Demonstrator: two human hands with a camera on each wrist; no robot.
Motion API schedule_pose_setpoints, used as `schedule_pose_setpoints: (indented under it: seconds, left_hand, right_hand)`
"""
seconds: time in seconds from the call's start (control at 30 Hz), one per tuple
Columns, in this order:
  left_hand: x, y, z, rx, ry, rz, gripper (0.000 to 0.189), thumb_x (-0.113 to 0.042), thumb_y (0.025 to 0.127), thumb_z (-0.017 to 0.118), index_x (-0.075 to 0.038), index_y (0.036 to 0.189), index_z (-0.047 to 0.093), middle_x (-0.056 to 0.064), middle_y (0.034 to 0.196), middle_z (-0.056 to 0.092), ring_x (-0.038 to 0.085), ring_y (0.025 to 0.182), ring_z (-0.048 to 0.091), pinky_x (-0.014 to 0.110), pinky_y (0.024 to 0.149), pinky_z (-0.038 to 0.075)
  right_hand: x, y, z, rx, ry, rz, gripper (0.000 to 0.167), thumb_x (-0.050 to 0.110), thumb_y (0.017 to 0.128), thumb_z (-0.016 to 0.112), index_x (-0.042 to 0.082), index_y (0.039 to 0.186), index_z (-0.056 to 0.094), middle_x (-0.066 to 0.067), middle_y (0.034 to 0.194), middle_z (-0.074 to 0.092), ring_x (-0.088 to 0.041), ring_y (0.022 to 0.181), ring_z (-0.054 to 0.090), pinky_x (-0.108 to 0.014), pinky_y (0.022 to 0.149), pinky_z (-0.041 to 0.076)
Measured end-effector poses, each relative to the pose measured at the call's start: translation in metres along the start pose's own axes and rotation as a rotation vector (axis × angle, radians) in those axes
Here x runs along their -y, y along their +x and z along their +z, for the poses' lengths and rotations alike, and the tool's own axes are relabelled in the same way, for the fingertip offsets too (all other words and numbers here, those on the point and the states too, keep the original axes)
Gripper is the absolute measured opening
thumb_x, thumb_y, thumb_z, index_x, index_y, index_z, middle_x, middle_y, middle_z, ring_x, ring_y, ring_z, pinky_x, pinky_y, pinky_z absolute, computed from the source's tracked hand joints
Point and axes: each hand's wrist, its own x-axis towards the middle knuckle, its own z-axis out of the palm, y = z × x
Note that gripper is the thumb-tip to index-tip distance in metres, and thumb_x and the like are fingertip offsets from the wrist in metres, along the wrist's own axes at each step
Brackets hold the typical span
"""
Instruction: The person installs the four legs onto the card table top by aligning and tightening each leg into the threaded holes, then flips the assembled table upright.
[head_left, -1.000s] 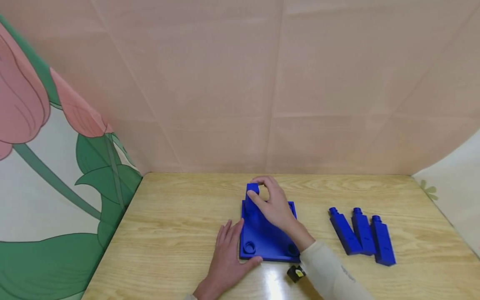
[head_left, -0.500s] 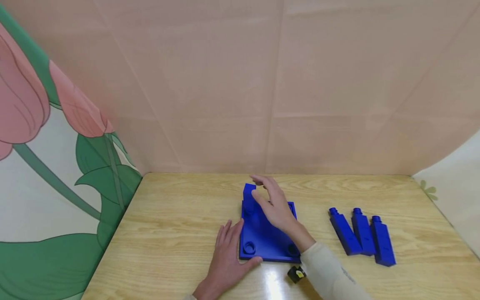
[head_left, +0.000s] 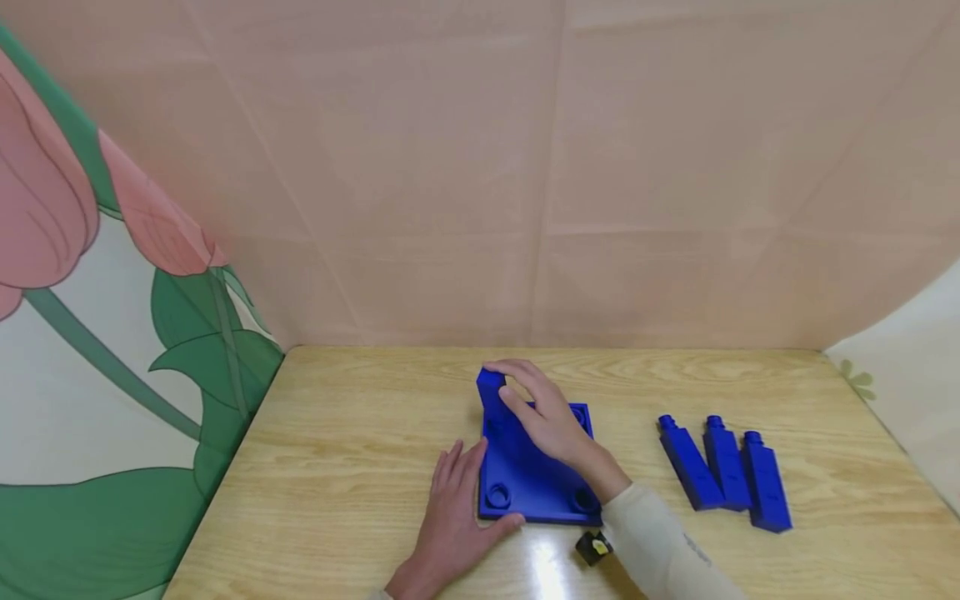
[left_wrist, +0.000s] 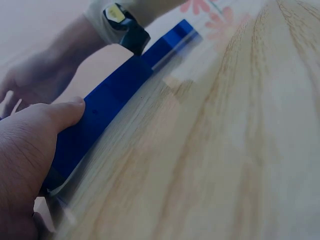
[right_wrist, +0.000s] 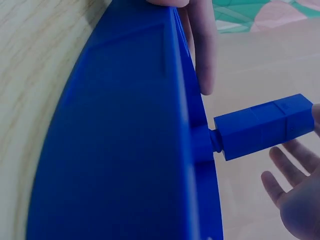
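A blue square board with round corner sockets lies on the wooden table. At its far left socket stands a blue blocky leg, tilted to the left. In the right wrist view the narrow threaded end of the leg meets the socket. My right hand holds the leg's top, index finger across the upper end and thumb by the right side. My left hand grips the board's near left corner, thumb along the front edge and fingers at the left edge. In the left wrist view the thumb presses the board's side.
Three more blue legs, one of them a leg at the far right of the group, lie to the right of the board. A small black object with a yellow mark is by the right cuff. A pink cloth hangs behind the table.
The leg's top has leaned further left. My right fingers loosened from it half a second ago and now touch its top again. The left hand and board have stayed put.
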Motion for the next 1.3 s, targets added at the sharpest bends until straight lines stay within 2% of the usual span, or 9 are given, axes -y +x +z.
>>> schedule_pose_setpoints:
  seconds: [0.07, 0.23, 0.43, 0.63, 0.8, 0.93, 1.13, 1.3]
  left_hand:
    - [-0.0002, 0.0003, 0.0004, 0.001, -0.001, -0.001, 0.107, -0.073, 0.091, 0.077, -0.009, 0.17, 0.043, 0.014, 0.164, 0.056, 0.047, 0.161, 0.036, 0.067, 0.133, 0.024]
    - [-0.0009, 0.0006, 0.0007, 0.008, 0.004, -0.013, 0.108, -0.072, 0.09, 0.078, -0.009, 0.17, 0.042, 0.014, 0.166, 0.055, 0.046, 0.162, 0.035, 0.065, 0.134, 0.023]
    - [-0.0008, 0.0002, 0.0005, 0.015, 0.007, -0.023, 0.109, -0.071, 0.089, 0.08, -0.01, 0.171, 0.042, 0.013, 0.166, 0.055, 0.045, 0.162, 0.035, 0.065, 0.135, 0.023]
    - [0.0001, -0.0009, 0.001, 0.005, 0.01, -0.017, 0.109, -0.071, 0.089, 0.079, -0.01, 0.171, 0.042, 0.013, 0.165, 0.055, 0.045, 0.162, 0.035, 0.064, 0.134, 0.023]
    - [0.0001, -0.0005, 0.0005, 0.017, 0.005, -0.032, 0.109, -0.071, 0.089, 0.08, -0.01, 0.171, 0.042, 0.014, 0.166, 0.055, 0.044, 0.163, 0.034, 0.065, 0.134, 0.023]
    - [0.0005, 0.0005, 0.0005, 0.017, 0.007, -0.031, 0.109, -0.07, 0.089, 0.08, -0.01, 0.171, 0.042, 0.013, 0.166, 0.054, 0.044, 0.163, 0.034, 0.065, 0.134, 0.023]
    - [0.0013, 0.0009, 0.0014, 0.014, 0.011, -0.018, 0.109, -0.071, 0.089, 0.08, -0.01, 0.171, 0.042, 0.014, 0.166, 0.055, 0.044, 0.163, 0.035, 0.064, 0.135, 0.022]
    - [0.0014, 0.001, 0.0009, 0.028, -0.003, -0.031, 0.109, -0.071, 0.09, 0.079, -0.011, 0.171, 0.041, 0.013, 0.166, 0.054, 0.044, 0.163, 0.033, 0.065, 0.135, 0.022]
  right_hand:
    - [-0.0008, 0.0006, 0.0003, -0.014, 0.0, -0.004, 0.037, 0.014, 0.115, 0.058, 0.017, 0.152, 0.067, -0.002, 0.154, 0.066, -0.027, 0.147, 0.058, -0.064, 0.12, 0.047]
    - [-0.003, 0.0017, 0.0003, -0.064, 0.005, -0.019, 0.032, 0.01, 0.113, 0.063, 0.012, 0.144, 0.071, -0.005, 0.149, 0.071, -0.027, 0.142, 0.063, -0.064, 0.113, 0.052]
    - [-0.0026, 0.0021, -0.0006, -0.138, -0.009, -0.005, 0.028, 0.01, 0.109, 0.072, 0.012, 0.136, 0.073, -0.003, 0.143, 0.075, -0.024, 0.133, 0.069, -0.049, 0.112, 0.056]
    - [-0.0019, 0.0023, 0.0002, -0.204, -0.027, 0.014, 0.025, 0.009, 0.103, 0.079, 0.01, 0.129, 0.076, -0.003, 0.128, 0.08, -0.024, 0.12, 0.074, -0.038, 0.107, 0.058]
    - [-0.0012, 0.0033, 0.0022, -0.254, -0.04, 0.034, 0.026, 0.011, 0.097, 0.087, 0.011, 0.121, 0.078, -0.001, 0.113, 0.08, -0.023, 0.106, 0.075, -0.043, 0.099, 0.061]
    - [-0.0017, 0.0048, 0.0026, -0.259, -0.061, 0.028, 0.032, 0.012, 0.094, 0.091, 0.012, 0.123, 0.077, 0.0, 0.106, 0.078, -0.02, 0.1, 0.073, -0.046, 0.094, 0.062]
    - [-0.0012, 0.0054, 0.0025, -0.224, -0.107, -0.012, 0.044, 0.01, 0.095, 0.088, 0.009, 0.138, 0.077, -0.003, 0.108, 0.074, -0.021, 0.099, 0.071, -0.047, 0.093, 0.065]
    - [-0.0017, 0.004, 0.0008, -0.183, -0.112, -0.005, 0.04, 0.013, 0.099, 0.085, 0.012, 0.139, 0.078, -0.002, 0.111, 0.073, -0.02, 0.099, 0.069, -0.049, 0.095, 0.064]
